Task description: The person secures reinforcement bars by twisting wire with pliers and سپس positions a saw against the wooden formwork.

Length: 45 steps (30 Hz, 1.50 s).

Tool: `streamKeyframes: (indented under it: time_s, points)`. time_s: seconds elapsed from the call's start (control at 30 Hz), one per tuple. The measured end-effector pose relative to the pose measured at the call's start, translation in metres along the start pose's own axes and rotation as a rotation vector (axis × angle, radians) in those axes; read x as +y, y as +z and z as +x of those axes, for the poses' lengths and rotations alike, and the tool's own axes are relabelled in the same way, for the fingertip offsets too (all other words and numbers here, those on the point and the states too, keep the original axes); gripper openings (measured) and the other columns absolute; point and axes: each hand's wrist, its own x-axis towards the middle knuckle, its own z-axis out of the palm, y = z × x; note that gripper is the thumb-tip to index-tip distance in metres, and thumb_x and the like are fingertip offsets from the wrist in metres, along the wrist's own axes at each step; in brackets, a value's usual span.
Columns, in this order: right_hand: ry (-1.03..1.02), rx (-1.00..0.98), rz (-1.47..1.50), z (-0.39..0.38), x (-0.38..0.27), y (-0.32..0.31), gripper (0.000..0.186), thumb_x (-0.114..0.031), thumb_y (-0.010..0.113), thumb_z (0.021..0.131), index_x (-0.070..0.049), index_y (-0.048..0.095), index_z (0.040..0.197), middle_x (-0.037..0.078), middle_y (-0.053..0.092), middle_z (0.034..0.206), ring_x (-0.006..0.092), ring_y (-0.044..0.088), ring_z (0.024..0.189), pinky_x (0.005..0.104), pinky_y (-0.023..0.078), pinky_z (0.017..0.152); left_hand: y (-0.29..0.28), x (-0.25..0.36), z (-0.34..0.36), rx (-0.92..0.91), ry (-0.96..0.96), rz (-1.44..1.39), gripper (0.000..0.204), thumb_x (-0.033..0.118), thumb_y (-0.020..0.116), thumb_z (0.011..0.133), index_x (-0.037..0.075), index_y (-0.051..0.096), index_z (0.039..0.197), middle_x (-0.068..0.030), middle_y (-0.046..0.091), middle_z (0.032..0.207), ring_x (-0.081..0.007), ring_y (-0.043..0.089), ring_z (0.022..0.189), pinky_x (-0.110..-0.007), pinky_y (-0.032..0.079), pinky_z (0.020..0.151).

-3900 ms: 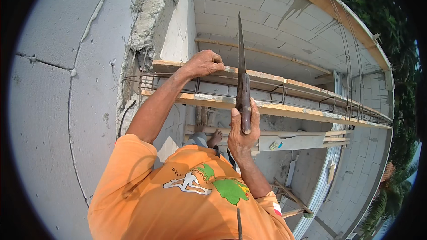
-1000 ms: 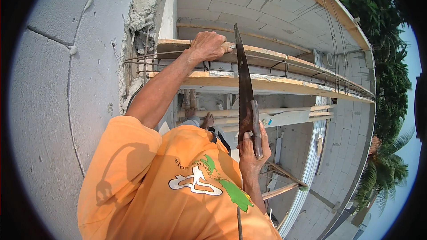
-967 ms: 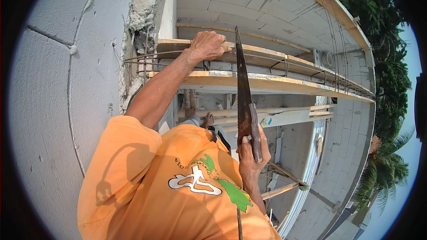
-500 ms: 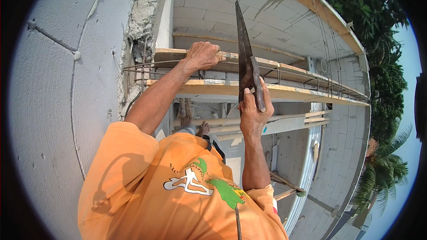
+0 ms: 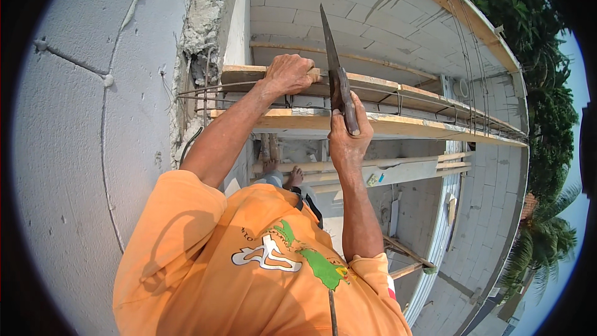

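Note:
My right hand is closed round the handle of a hand saw. The dark, worn blade points away from me across the two formwork boards. Just left of the blade, my closed left hand grips a short piece of wood at the far board. Its wood end pokes out beside the saw; the rest is hidden under my fingers. The near board runs below both hands. Thin steel rebar with bent stirrups lies between the boards.
A pale block wall stands close on my left, ending in a rough concrete column. Below are my bare feet, wooden poles and a light plank. Thin wires hang at the right.
My right hand and the saw have moved forward and slightly left, the blade now turned more edge-on. My left hand keeps its grip. The whole view has shifted a little.

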Motion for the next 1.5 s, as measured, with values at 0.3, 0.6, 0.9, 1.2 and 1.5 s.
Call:
streamKeyframes:
  time_s: [0.3, 0.6, 0.9, 1.2, 1.5]
  points:
    - [0.265, 0.037, 0.003, -0.141, -0.028, -0.082, 0.049, 0.002, 0.061, 0.087, 0.003, 0.051, 0.135, 0.006, 0.062, 0.079, 0.0074, 0.053, 0.055, 0.0213, 0.04, 0.047, -0.003, -0.003, -0.001, -0.056, -0.035, -0.008, 0.047, 0.049, 0.066, 0.088, 0.003, 0.073, 0.09, -0.0176, 0.068, 0.067, -0.0323, 0.069, 0.067, -0.045, 0.053, 0.065]
    - [-0.034, 0.14, 0.003, -0.135, -0.084, -0.115, 0.059, 0.004, 0.051, 0.084, 0.009, 0.038, 0.142, 0.013, 0.061, 0.071, 0.0114, 0.05, 0.048, 0.0261, 0.043, 0.047, 0.0, 0.001, -0.002, 0.015, -0.013, -0.073, 0.045, 0.046, 0.066, 0.089, 0.002, 0.071, 0.083, -0.0189, 0.067, 0.065, -0.0343, 0.069, 0.065, -0.047, 0.054, 0.065]
    - [0.041, 0.089, 0.075, -0.074, -0.035, -0.061, 0.051, 0.0, 0.063, 0.089, 0.008, 0.048, 0.137, 0.009, 0.064, 0.084, 0.0088, 0.055, 0.058, 0.0236, 0.045, 0.048, 0.003, -0.011, 0.0, -0.059, -0.09, -0.082, 0.047, 0.051, 0.066, 0.088, 0.007, 0.074, 0.102, -0.0159, 0.072, 0.076, -0.0306, 0.07, 0.075, -0.044, 0.054, 0.072]
    - [0.006, 0.087, 0.04, -0.037, -0.014, -0.033, 0.048, 0.0, 0.061, 0.091, 0.006, 0.05, 0.137, 0.005, 0.062, 0.076, 0.0069, 0.053, 0.058, 0.0226, 0.044, 0.05, 0.004, -0.004, 0.001, -0.058, -0.055, -0.021, 0.051, 0.052, 0.066, 0.086, 0.005, 0.073, 0.103, -0.0179, 0.07, 0.074, -0.0336, 0.07, 0.072, -0.046, 0.053, 0.068]
    - [0.038, 0.041, 0.017, -0.028, -0.001, -0.01, 0.047, -0.001, 0.063, 0.091, -0.001, 0.052, 0.137, 0.002, 0.062, 0.084, 0.0055, 0.054, 0.064, 0.0219, 0.046, 0.057, 0.0, -0.002, 0.001, -0.06, -0.07, -0.04, 0.052, 0.053, 0.064, 0.087, 0.006, 0.073, 0.105, -0.0202, 0.071, 0.08, -0.0364, 0.07, 0.082, -0.047, 0.052, 0.074]
